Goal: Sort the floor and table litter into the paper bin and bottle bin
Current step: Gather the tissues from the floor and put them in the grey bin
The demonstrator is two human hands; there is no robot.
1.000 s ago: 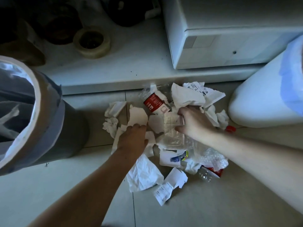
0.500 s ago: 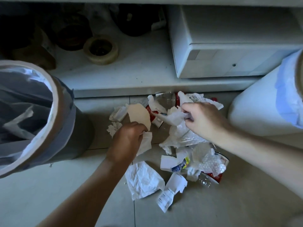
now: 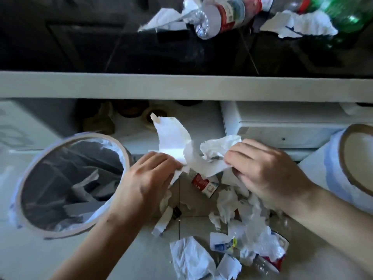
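Hands: both are raised above the floor litter, each gripping paper, and they nearly meet in the middle of the view.
Left hand (image 3: 149,178): fingers curled, pinching the lower edge of a torn white sheet (image 3: 171,138) between thumb and fingertips; the sheet stands up and away from the knuckles, toward the shelf.
Right hand (image 3: 264,170): fingers curled round a crumpled white paper wad (image 3: 218,150); the wad bulges out past the fingertips to the left, touching the torn sheet.
Left bin (image 3: 26,178): lined with a grey bag, mouth open just beside the left wrist; paper scraps lie inside.
Right bin (image 3: 333,168): white, with a pale blue liner, by the right forearm; only part of its rim shows.
Floor litter (image 3: 191,257): crumpled paper, receipts and clear plastic on the tiles beneath the hands, with a red-labelled wrapper (image 3: 201,182) directly under the held papers.
Table top (image 3: 121,47): dark and glossy, at the upper edge; a crushed clear bottle (image 3: 216,19) with a red label lies there among torn paper, with a green bottle (image 3: 343,9) near the right corner.
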